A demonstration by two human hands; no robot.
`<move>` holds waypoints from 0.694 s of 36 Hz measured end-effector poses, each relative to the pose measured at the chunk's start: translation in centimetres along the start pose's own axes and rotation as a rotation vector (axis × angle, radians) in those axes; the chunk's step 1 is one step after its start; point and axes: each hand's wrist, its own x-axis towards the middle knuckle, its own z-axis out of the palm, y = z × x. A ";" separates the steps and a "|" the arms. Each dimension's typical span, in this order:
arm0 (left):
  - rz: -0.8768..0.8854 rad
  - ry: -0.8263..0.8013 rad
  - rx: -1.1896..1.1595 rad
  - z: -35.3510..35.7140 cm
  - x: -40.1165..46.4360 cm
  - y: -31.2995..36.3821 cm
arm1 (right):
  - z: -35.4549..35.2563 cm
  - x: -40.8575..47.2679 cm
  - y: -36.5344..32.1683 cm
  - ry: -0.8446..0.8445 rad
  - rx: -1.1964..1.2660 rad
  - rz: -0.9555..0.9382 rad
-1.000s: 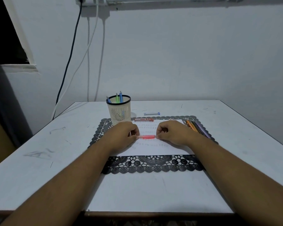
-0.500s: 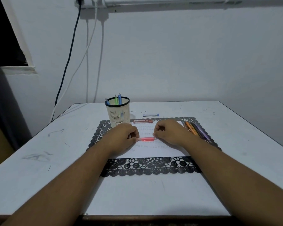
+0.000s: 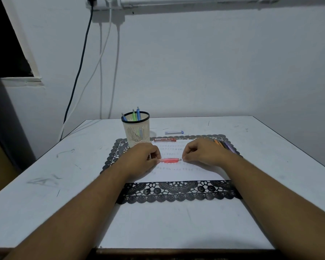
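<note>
From the head view, the pink pencil (image 3: 170, 160) lies level, on or just above the paper (image 3: 176, 175), between the two hands. The left hand (image 3: 141, 159) pinches its left end. The right hand (image 3: 204, 153) is curled at the grey right tip, but I can't tell whether it grips it. The pencil looks light, stiff and slick, so it is best pinched near the ends. Since a second ago the right hand has eased back, baring that tip.

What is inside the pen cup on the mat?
The pen cup holds three pens: a green pen, a blue pen and a second blue pen leaning left. The slotted wall half hides their lower ends; the cup's floor cannot be seen.
</note>
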 end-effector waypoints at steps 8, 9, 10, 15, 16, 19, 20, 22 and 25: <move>-0.004 -0.008 -0.004 0.1 0.1 -0.3 | 0.7 0.4 -0.2 -0.001 -0.098 -0.008; -0.005 -0.010 -0.005 0.1 0.1 -0.2 | 0.6 0.4 -0.2 -0.003 -0.113 -0.007; -0.006 -0.012 -0.007 0.1 0.1 -0.2 | 0.6 0.4 -0.2 -0.006 -0.124 -0.005; -0.009 -0.018 -0.008 0.0 0.1 0.1 | 0.4 0.5 -0.3 -0.013 -0.177 -0.013; -0.010 -0.020 -0.009 0.0 0.0 0.2 | 0.4 0.5 -0.3 -0.015 -0.190 -0.015; -0.017 -0.026 -0.018 -0.1 0.0 0.3 | 0.2 0.6 -0.3 -0.012 -0.206 -0.016; -0.019 -0.026 -0.021 -0.2 0.0 0.4 | 0.2 0.6 -0.3 -0.011 -0.207 -0.015; -0.017 -0.025 -0.022 -0.2 -0.1 0.5 | 0.1 0.6 -0.3 -0.014 -0.212 -0.012; -0.016 -0.024 -0.016 -0.2 -0.1 0.5 | -0.1 0.6 -0.3 -0.019 -0.240 -0.002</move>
